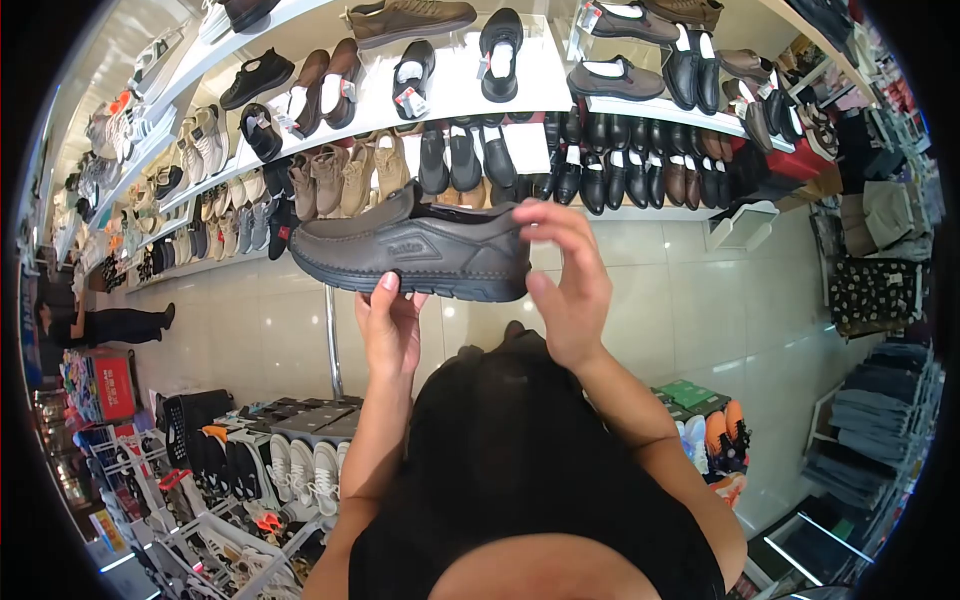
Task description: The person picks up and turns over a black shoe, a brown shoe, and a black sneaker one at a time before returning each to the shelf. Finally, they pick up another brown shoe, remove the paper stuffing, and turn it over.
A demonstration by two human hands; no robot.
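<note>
1. One dark grey slip-on shoe is held up in mid-air, side-on, toe pointing left, sole down, in front of the wall shelves. An embossed mark shows on its side; the lettering is too small to read.
2. Left hand is under the shoe at mid-sole, thumb pressed against the edge of the sole, palm and fingers cupped beneath. This grip is closed on the shoe and bears it from below.
3. Right hand is at the heel end. Its fingers curl over the top of the collar and touch it; the thumb sits near the back of the sole. Grip is loose but it is closed on the shoe.
4. Both forearms rise from the lower frame, with the person's black top between them.
5. Just behind the shoe: white wall shelves in tiers, carrying rows of black, brown and tan shoes, several with tags.
6. Below the shelves: a glossy pale tiled floor.
7. Lower left: a wire rack with white and dark sneakers; a metal pole stands near it.
8. Far left: another person in dark clothes, well apart.
9. Right edge: folded and hanging garments.
</note>
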